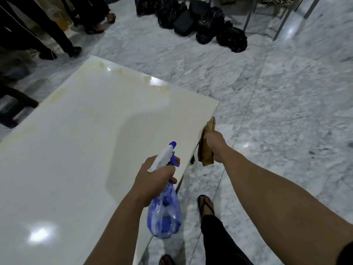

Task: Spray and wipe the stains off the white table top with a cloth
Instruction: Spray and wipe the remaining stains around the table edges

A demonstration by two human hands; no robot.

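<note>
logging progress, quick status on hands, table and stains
Left hand grips spray bottle, right hand grips cloth. Yellow stains along far table edge, unwiped. Nothing in the way.

Black bags heaped on marble floor; bystanders' legs top-left.

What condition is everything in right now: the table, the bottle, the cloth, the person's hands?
white table top: glossy, yellowish stains along its far edge, not yet wiped.
spray bottle: held at the neck, nozzle aimed toward the far edge, some blue liquid inside.
cloth: brown, bunched up, off the table's right edge.
left hand: grips the spray bottle.
right hand: grips the cloth.
</note>
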